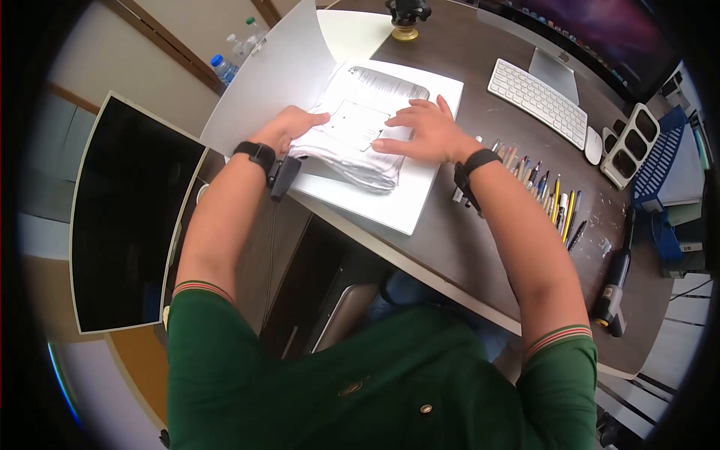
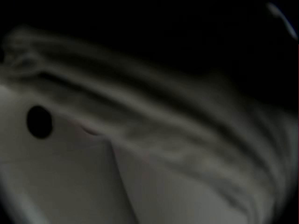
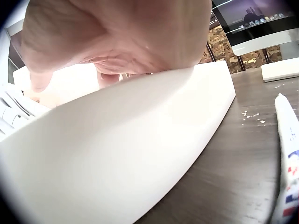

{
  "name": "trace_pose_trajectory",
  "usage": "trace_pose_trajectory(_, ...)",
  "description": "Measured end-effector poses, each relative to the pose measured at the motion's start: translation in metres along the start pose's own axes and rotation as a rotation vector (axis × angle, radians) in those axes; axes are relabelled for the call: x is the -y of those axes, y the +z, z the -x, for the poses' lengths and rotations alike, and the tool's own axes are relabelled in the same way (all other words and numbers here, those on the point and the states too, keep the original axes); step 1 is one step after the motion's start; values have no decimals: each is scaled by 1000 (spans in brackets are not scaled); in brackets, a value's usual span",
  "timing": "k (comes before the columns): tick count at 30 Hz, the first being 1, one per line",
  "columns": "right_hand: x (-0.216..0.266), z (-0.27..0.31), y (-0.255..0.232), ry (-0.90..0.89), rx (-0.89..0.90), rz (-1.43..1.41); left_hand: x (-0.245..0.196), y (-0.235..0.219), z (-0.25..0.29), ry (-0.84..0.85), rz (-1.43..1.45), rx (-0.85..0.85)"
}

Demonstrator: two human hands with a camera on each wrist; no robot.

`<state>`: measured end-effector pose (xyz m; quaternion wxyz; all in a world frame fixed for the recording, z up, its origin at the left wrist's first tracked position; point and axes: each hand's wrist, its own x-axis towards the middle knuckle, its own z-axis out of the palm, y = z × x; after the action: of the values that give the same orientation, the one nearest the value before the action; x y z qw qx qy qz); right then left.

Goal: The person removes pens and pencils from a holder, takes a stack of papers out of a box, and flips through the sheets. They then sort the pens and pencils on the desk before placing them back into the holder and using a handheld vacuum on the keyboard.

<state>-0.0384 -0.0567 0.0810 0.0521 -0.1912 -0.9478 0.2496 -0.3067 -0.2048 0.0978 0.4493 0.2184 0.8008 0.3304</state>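
Here, one folded white cloth, wrinkly with dark print, lies on one open white box on the tabletop. I see the right hand spread over it. The left hand has its thumb on it; I can't tell its grip. Only the right wrist view shows one tube's red and blue marks.

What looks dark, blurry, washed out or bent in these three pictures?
Head view: desk edges bowed, corners black; left wrist view: very dark, folded cloth blurred; right wrist view: white box glaring, soft shadow near the right hand.
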Motion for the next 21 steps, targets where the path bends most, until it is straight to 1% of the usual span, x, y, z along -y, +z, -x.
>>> trace_pose_trajectory(2, 2, 0, -7, 9, 78, -14, -1, -1, -5, -11, 8, -6)
trace_pose_trajectory(5, 3, 1, -10, 4, 159, -3, 11, 6, -21, 53, -323, -150)
trace_pose_trajectory(8, 7, 6, -12, -25, 211, 37, 15, 7, -30, 9, -240, -148)
trace_pose_trajectory(10, 11, 11, -17, -40, 262, 47, 19, 8, -30, 17, -228, -163)
trace_pose_trajectory(14, 15, 19, -13, -67, 289, 129, 23, 14, -23, 64, -267, -211)
trace_pose_trajectory(17, 22, 22, -11, -49, 277, 129, 25, 21, -12, 144, -432, -320)
trace_pose_trajectory(20, 23, 23, -10, -41, 281, 121, 30, 23, -5, 203, -497, -361)
trace_pose_trajectory(21, 22, 23, -9, -42, 283, 128, 29, 23, -6, 223, -531, -349)
